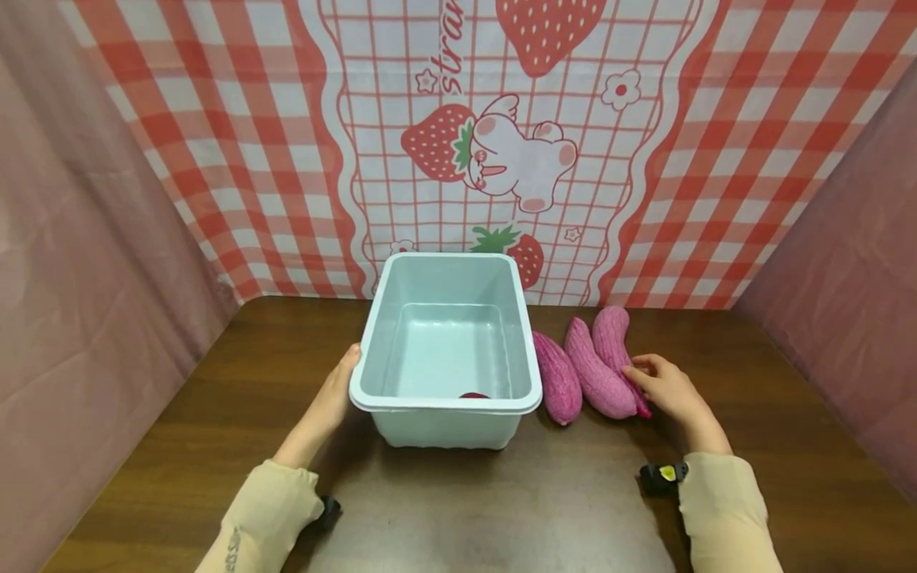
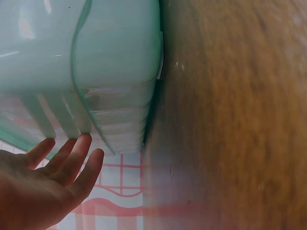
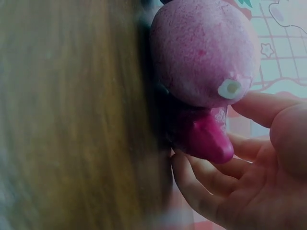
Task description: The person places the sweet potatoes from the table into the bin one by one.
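A pale green plastic bin stands on the table with its opening up. My left hand touches its left side; in the left wrist view the fingers are fairly straight against the wall. To the right of the bin lie a darker sweet potato, a paler sweet potato and a far-right sweet potato. My right hand grips the near end of the far-right one, thumb and fingers around its magenta tip. The paler one partly covers it.
Inside the bin, a dark red thing shows just over the near rim, mostly hidden. A checked strawberry cloth hangs behind the brown table. Pink curtains close off both sides.
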`<move>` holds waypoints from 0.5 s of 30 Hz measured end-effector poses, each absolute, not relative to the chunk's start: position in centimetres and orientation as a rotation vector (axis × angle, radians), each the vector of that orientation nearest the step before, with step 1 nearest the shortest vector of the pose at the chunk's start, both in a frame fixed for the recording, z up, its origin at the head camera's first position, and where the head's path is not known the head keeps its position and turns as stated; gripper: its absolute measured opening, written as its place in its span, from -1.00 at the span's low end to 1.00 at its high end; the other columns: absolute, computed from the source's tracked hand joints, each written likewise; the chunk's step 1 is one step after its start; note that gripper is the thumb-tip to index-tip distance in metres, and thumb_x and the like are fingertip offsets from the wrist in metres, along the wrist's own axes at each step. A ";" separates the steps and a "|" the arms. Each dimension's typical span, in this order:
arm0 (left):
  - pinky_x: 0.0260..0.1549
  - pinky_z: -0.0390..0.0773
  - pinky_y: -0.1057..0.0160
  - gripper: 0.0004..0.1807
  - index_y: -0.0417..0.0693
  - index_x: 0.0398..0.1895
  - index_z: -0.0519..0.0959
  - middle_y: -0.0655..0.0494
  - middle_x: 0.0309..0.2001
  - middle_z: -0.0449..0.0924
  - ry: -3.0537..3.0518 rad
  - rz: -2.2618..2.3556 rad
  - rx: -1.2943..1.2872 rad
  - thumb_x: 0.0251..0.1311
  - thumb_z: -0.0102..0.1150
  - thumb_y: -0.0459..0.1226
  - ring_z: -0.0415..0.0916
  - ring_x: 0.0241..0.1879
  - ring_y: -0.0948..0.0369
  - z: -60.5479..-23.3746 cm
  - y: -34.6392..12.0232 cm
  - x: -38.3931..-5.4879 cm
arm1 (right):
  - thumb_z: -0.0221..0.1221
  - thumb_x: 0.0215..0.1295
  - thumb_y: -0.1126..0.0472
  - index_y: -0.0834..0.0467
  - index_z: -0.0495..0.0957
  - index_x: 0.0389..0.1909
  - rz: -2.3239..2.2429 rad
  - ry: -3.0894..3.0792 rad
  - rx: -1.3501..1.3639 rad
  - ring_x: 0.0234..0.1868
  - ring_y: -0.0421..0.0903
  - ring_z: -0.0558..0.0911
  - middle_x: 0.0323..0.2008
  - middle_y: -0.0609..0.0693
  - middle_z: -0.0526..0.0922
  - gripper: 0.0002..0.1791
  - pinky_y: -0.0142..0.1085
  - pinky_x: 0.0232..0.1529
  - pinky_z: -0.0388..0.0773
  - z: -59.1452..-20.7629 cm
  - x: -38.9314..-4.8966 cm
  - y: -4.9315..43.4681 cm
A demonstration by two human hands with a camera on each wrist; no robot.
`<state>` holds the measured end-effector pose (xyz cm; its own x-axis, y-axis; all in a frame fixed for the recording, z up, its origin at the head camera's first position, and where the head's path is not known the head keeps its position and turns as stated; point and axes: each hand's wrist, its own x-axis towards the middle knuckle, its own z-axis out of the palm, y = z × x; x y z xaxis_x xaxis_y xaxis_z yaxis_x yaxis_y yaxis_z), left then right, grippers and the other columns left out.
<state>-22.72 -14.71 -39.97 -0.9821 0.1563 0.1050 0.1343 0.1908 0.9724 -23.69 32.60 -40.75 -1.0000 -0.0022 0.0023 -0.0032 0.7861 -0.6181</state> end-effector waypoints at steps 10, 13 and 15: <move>0.23 0.02 0.08 -0.37 -0.32 0.24 0.21 -0.24 0.19 0.27 2.422 1.968 0.285 0.38 -0.56 -0.02 0.14 0.17 0.07 -40.1 -14.8 -22.7 | 0.00 0.27 -0.10 0.46 0.26 0.10 1.038 -3.001 -0.030 -0.24 -0.01 0.52 -0.14 0.33 0.54 -0.31 -0.31 -0.31 0.42 -40.6 -23.9 32.4; 0.23 0.03 0.08 -0.36 -0.31 0.24 0.22 -0.22 0.19 0.27 2.413 1.968 0.296 0.38 -0.56 0.01 0.15 0.18 0.08 -40.2 -14.8 -22.8 | 0.01 0.27 -0.10 0.46 0.25 0.11 1.067 -2.984 -0.046 -0.23 -0.01 0.53 -0.12 0.36 0.53 -0.30 -0.31 -0.32 0.43 -40.7 -23.9 32.4; 0.24 0.00 0.07 -0.36 -0.30 0.26 0.19 -0.22 0.22 0.24 2.409 1.961 0.292 0.38 -0.56 0.01 0.12 0.21 0.07 -40.3 -14.9 -22.8 | 0.01 0.26 -0.11 0.46 0.25 0.12 1.086 -2.983 -0.051 -0.21 0.01 0.53 -0.11 0.37 0.52 -0.29 -0.32 -0.32 0.44 -41.0 -23.8 32.4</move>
<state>-22.80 -14.86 -40.26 -0.9823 0.1577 0.1013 0.1312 0.1925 0.9725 -23.84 32.41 -40.97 -0.9989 0.0186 -0.0426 0.0416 0.7656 -0.6420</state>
